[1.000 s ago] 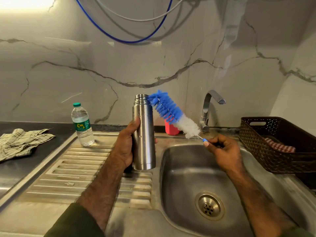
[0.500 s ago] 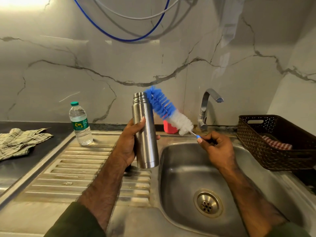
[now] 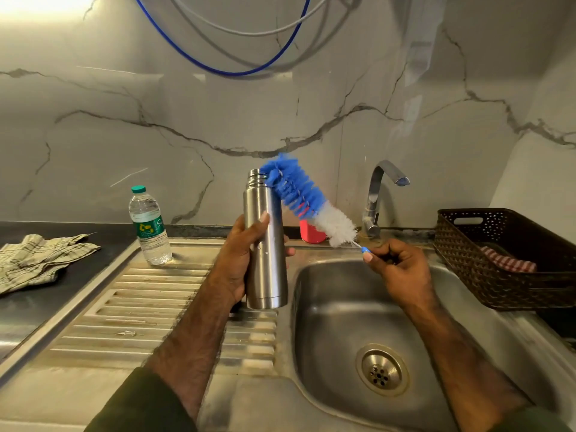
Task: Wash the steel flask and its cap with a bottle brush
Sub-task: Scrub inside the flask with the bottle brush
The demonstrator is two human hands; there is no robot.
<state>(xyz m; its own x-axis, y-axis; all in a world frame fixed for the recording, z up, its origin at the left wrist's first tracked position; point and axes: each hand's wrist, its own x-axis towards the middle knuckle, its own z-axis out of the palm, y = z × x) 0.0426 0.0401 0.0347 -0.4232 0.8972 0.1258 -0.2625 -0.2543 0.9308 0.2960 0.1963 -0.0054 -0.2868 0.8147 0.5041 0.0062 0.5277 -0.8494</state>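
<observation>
Brush [image 3: 299, 194] tip meets flask [image 3: 265, 241] mouth; left hand [image 3: 238, 260] grasps flask, right hand [image 3: 396, 266] pinches handle. Next: align and push inside.

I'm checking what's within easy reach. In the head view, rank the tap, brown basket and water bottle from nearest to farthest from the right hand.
From the right hand:
1. Tap, just behind it.
2. Brown basket, to its right.
3. Water bottle, far left on the drainboard.

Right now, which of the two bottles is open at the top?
The steel flask gripped upright in the left hand: its threaded mouth is bare. The clear plastic water bottle on the drainboard wears its green cap.
</observation>
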